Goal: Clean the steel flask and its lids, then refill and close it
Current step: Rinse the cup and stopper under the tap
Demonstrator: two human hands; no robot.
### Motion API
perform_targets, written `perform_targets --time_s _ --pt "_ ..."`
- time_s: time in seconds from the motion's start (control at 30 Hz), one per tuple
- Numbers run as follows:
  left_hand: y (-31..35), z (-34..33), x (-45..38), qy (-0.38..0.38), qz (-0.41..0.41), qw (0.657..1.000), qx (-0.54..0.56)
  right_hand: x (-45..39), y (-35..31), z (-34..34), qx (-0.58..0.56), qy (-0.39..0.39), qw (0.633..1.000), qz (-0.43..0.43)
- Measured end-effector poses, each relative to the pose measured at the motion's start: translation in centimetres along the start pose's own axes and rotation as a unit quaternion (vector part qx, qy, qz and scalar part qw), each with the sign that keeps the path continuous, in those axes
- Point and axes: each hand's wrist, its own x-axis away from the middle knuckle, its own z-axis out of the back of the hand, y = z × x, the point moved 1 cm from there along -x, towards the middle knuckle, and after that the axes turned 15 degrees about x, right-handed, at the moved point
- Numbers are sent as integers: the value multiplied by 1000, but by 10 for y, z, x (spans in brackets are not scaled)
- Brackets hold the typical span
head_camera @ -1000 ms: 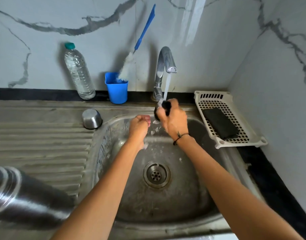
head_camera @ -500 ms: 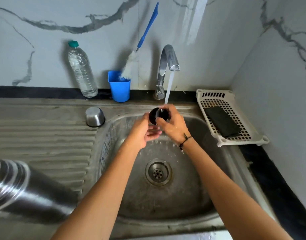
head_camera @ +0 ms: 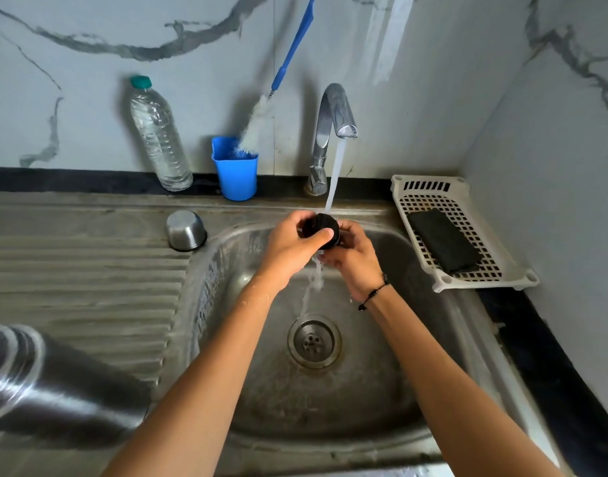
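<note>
Both hands up under the tap [head_camera: 333,118], stream [head_camera: 334,177] landing right on the black lid [head_camera: 321,228] over the far side of the sink [head_camera: 381,390]. Small, round, dark, ribbed on the side, wet. Left hand [head_camera: 289,246] wrapped round it, thumb across the near face; right hand [head_camera: 354,259] curled against its right side, fingers on it too. Water trailing off below toward the drain [head_camera: 314,341]. Steel flask [head_camera: 44,383] lying near left on the drainboard, steel cap [head_camera: 186,230] upside down further back.

soft even daylight, glare streak on wall [head_camera: 392,36], wide-angle bending at edges, flask [head_camera: 37,383] blurred, maybe too close.
</note>
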Motion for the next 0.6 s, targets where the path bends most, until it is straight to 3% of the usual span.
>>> perform_targets --time_s 0.13,0.2,0.3,0.4,0.6 --pt "-1 1 4 30 -19 999 30 -3 -3 2 -176 -19 982 -60" --pt "-3 2 8 38 -5 994 98 -3 -7 5 -177 -36 981 -78" --pt "-9 3 13 35 19 985 168 -5 -12 7 -63 -75 993 -73" --pt "-15 3 15 9 45 984 169 -12 -21 14 96 -47 994 -31" --pt "-16 2 13 -33 86 986 137 -15 -43 24 389 0 920 54"
